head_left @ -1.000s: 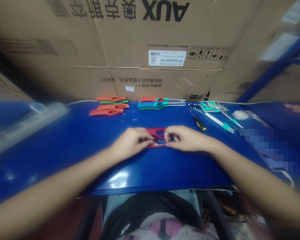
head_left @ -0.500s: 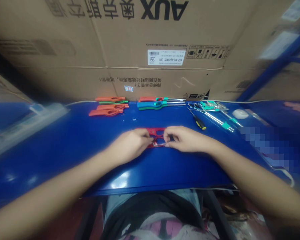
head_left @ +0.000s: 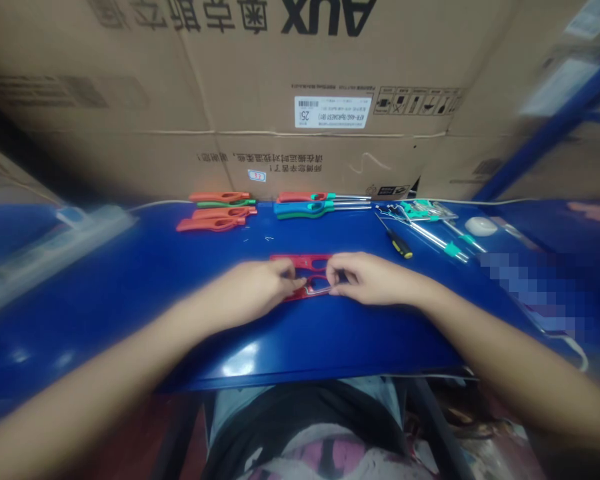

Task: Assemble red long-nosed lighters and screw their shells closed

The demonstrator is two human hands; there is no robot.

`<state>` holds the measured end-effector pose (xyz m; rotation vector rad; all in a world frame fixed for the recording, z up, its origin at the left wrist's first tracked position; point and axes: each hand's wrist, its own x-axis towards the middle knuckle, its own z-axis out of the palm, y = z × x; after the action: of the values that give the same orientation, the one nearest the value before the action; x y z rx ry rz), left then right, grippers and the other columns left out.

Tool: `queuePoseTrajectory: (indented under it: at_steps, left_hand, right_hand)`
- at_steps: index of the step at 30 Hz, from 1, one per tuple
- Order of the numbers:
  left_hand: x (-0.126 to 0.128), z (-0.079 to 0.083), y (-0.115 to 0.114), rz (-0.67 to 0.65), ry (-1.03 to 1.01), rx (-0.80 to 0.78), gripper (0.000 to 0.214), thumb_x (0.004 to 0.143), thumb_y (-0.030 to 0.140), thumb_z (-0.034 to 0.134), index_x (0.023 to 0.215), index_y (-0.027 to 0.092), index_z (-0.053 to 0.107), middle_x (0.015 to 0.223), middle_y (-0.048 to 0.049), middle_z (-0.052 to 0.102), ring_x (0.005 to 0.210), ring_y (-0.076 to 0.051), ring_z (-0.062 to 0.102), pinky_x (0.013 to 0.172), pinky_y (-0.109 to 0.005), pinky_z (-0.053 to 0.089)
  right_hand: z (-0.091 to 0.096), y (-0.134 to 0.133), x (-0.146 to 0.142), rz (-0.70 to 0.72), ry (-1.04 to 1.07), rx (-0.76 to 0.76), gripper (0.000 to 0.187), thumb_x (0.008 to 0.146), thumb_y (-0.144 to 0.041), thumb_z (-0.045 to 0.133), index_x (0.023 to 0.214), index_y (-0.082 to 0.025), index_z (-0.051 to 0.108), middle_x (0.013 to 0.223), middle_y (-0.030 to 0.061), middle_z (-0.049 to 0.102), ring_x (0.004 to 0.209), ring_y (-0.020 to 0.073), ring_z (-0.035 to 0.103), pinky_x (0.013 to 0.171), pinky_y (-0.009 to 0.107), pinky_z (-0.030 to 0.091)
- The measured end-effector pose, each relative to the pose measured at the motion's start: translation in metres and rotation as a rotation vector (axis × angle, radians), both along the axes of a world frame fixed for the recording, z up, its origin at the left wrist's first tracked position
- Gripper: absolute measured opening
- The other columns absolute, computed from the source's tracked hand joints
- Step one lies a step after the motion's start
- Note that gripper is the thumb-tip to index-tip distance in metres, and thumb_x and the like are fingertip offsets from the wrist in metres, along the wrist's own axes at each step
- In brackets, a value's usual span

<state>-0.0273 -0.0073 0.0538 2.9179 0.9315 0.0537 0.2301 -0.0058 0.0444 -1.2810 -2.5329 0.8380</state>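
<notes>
Two red lighter shell halves lie in front of me on the blue tabletop. The far half point(head_left: 307, 261) is flat, its ends partly behind my hands. My left hand point(head_left: 260, 290) is closed at the left part of the near half point(head_left: 296, 295), its thumb and fingertip over the shell. My right hand point(head_left: 367, 279) pinches the right end of that near half, fingers curled. A thin pale metal strip or wire point(head_left: 321, 291) runs along the near half between my hands. Small parts under my fingers are hidden.
Orange and green lighter shells point(head_left: 215, 225) lie at the back left. Several lighters with metal tubes point(head_left: 305, 211) lie at back centre. A yellow-black screwdriver point(head_left: 399, 245), green-tipped tubes point(head_left: 453, 249) and a white rounded object point(head_left: 481, 227) are right. A cardboard wall point(head_left: 260, 120) stands behind.
My left fingers have shifted slightly over the near shell half, which now sits a little more tilted. My right hand stays almost where it was.
</notes>
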Motion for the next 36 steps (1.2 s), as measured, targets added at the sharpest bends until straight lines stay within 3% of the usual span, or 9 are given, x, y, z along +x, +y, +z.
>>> queuePoseTrajectory:
  at_steps: [5,9,14,18,22,27,36]
  left_hand:
    - [-0.003,-0.019,0.012,-0.051,-0.110,0.084,0.039,0.106,0.031,0.042,0.093,0.022,0.079,0.090,-0.0031,0.072,0.074,-0.014,0.067,0.066,-0.023,0.049]
    - [-0.006,-0.032,0.018,-0.058,-0.199,0.123,0.038,0.105,0.034,0.046,0.092,0.024,0.079,0.095,-0.0009,0.075,0.083,-0.014,0.071,0.070,-0.023,0.051]
    - [-0.004,-0.021,0.009,-0.045,-0.111,0.127,0.031,0.103,0.033,0.049,0.104,0.026,0.079,0.108,-0.0035,0.074,0.083,-0.016,0.072,0.070,-0.026,0.053]
    - [-0.002,-0.013,0.002,-0.039,-0.063,0.110,0.031,0.102,0.033,0.050,0.111,0.023,0.078,0.105,-0.0067,0.073,0.083,-0.018,0.071,0.071,-0.028,0.054]
    - [-0.002,-0.017,0.005,-0.035,-0.059,0.097,0.028,0.101,0.034,0.053,0.115,0.024,0.075,0.103,-0.0045,0.072,0.085,-0.020,0.070,0.072,-0.029,0.054]
    - [-0.002,-0.020,0.008,-0.029,-0.139,0.056,0.028,0.099,0.030,0.057,0.124,0.026,0.068,0.120,-0.0038,0.071,0.102,-0.021,0.069,0.083,-0.031,0.054]
    - [0.003,-0.023,0.006,-0.109,-0.173,0.008,0.025,0.102,0.022,0.048,0.120,0.024,0.065,0.126,-0.0071,0.065,0.112,-0.025,0.058,0.100,-0.043,0.047]
  right_hand:
    - [0.000,0.000,0.000,-0.003,-0.014,0.000,0.009,0.085,-0.014,0.071,0.087,-0.018,0.063,0.082,-0.0014,0.061,0.066,0.0110,0.048,0.066,0.024,0.034]
    - [0.003,-0.001,0.001,-0.004,-0.026,0.004,0.007,0.086,-0.014,0.069,0.088,-0.018,0.063,0.084,-0.0005,0.063,0.069,0.0120,0.050,0.067,0.025,0.035]
    - [0.003,0.000,0.003,0.001,-0.010,0.009,0.005,0.087,-0.016,0.068,0.088,-0.019,0.063,0.085,0.0006,0.063,0.071,0.0133,0.050,0.067,0.026,0.035]
    - [0.002,0.000,0.004,0.010,-0.008,0.008,0.005,0.087,-0.017,0.067,0.088,-0.019,0.063,0.085,0.0011,0.063,0.072,0.0139,0.051,0.067,0.026,0.035]
    - [0.003,-0.001,0.005,0.022,-0.020,0.024,0.007,0.085,-0.017,0.067,0.088,-0.019,0.062,0.084,0.0008,0.062,0.071,0.0138,0.050,0.067,0.026,0.035]
    - [0.004,-0.002,0.005,0.039,-0.028,0.041,0.003,0.088,-0.018,0.065,0.090,-0.019,0.062,0.086,0.0005,0.062,0.072,0.0137,0.050,0.067,0.026,0.035]
    - [0.004,-0.002,0.010,0.189,-0.044,0.078,0.006,0.087,-0.014,0.062,0.090,-0.019,0.061,0.096,0.0022,0.062,0.079,0.0146,0.053,0.070,0.026,0.037]
